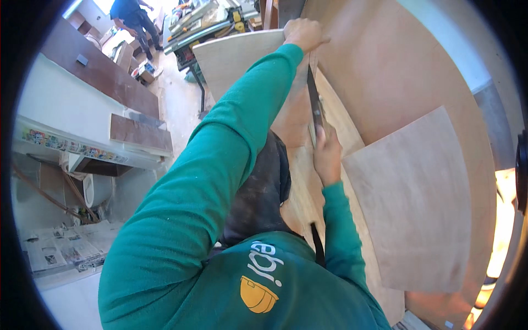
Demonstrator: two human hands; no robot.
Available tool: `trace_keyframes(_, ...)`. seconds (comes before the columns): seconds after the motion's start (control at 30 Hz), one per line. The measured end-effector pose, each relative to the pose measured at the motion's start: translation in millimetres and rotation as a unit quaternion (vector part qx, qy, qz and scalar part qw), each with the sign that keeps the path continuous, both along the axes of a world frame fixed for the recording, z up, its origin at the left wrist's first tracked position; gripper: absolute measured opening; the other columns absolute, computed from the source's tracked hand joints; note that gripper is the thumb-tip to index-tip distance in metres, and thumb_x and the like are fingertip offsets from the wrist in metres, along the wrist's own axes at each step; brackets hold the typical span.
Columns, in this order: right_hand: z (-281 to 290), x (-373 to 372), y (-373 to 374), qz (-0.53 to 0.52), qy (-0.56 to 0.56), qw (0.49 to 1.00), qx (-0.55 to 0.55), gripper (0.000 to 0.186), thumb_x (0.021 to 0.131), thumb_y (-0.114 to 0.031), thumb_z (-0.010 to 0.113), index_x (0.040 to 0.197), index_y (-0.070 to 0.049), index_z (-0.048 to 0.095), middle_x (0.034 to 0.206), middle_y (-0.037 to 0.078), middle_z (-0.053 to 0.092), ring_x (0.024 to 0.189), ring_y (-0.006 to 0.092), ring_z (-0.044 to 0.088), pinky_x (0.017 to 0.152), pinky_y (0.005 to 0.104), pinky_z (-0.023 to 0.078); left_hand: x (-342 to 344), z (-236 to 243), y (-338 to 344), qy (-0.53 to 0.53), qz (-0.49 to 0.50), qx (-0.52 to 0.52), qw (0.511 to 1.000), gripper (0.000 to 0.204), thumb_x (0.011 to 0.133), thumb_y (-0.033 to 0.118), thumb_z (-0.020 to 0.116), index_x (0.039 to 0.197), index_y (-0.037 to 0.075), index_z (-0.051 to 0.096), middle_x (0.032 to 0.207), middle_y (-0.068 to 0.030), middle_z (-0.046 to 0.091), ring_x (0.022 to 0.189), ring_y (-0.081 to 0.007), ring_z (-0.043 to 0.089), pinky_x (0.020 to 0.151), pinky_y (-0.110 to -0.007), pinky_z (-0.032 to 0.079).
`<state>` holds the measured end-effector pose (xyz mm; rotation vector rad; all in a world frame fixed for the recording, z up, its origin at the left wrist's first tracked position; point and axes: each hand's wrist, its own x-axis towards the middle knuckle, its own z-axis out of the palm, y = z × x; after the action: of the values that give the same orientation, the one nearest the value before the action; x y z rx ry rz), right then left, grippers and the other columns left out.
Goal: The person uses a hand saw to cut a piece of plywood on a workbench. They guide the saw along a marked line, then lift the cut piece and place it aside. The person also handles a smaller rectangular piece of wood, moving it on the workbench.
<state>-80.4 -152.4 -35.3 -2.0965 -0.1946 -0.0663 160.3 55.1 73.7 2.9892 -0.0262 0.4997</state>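
Note:
My left hand point(301, 36) grips the top corner of a pale plywood board point(236, 58), which stands in front of my dark-trousered leg. My right hand point(327, 154) holds a long, narrow dark tool point(314, 96), perhaps a saw or rasp, lying along the board's right edge; its exact kind is unclear. Behind it lies a light wooden panel point(346, 132). To the right, a curved-edged plywood piece point(407, 198) lies on a large tan sheet point(374, 55).
A cluttered workbench point(212, 25) stands beyond the board. A co-worker point(135, 22) stands at the upper left among materials. Along the left are wall panels point(88, 71), an open recess with pipes point(66, 187) and newspaper-covered surface point(60, 247). A bright light glows at the far right.

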Motion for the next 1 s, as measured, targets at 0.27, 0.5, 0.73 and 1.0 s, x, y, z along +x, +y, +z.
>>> trace_keyframes(0.27, 9.0, 23.4, 17.5, -0.008, 0.008, 1.0, 0.007, 0.04, 0.109, -0.035, 0.053, 0.128, 0.0, 0.061, 0.093, 0.03, 0.071, 0.091, 0.045, 0.072, 0.081, 0.0486, 0.054, -25.5, 35.4, -7.0, 0.023, 0.01, -0.122, 0.992, 0.068, 0.095, 0.066, 0.058, 0.124, 0.006, 0.071, 0.119, -0.0205, 0.074, 0.115, -0.0369, 0.07, 0.098, -0.05, 0.052)
trace_keyframes(0.5, 9.4, 1.9, 21.0, -0.016, 0.012, 1.0, 0.019, 0.046, 0.108, -0.039, 0.053, 0.136, -0.003, 0.056, 0.095, 0.034, 0.07, 0.093, 0.05, 0.07, 0.081, 0.0533, 0.053, -101.7, 17.0, 7.8, -0.332, -0.009, -0.217, 0.918, 0.05, 0.096, 0.044, 0.07, 0.122, 0.002, 0.064, 0.109, -0.0156, 0.069, 0.108, -0.035, 0.061, 0.1, -0.048, 0.043)
trace_keyframes(0.73, 12.1, -9.5, 15.8, -0.01, 0.006, 1.0, 0.029, 0.045, 0.107, -0.038, 0.055, 0.137, -0.004, 0.056, 0.098, 0.036, 0.07, 0.098, 0.0515, 0.069, 0.083, 0.0526, 0.054, -144.9, 25.0, 8.4, -0.369, 0.006, -0.167, 0.914, 0.034, 0.09, 0.021, 0.074, 0.118, 0.005, 0.064, 0.113, -0.0158, 0.066, 0.114, -0.0361, 0.058, 0.1, -0.05, 0.042)
trace_keyframes(1.0, 3.6, -19.4, 9.9, -0.006, 0.005, 1.0, 0.025, 0.043, 0.108, -0.033, 0.055, 0.138, -0.004, 0.055, 0.099, 0.033, 0.071, 0.097, 0.0515, 0.07, 0.083, 0.0516, 0.055, -143.9, 22.5, 13.2, -0.357, 0.001, -0.162, 0.92, 0.04, 0.089, 0.023, 0.075, 0.121, 0.003, 0.063, 0.114, -0.0186, 0.066, 0.117, -0.039, 0.058, 0.105, -0.05, 0.042)
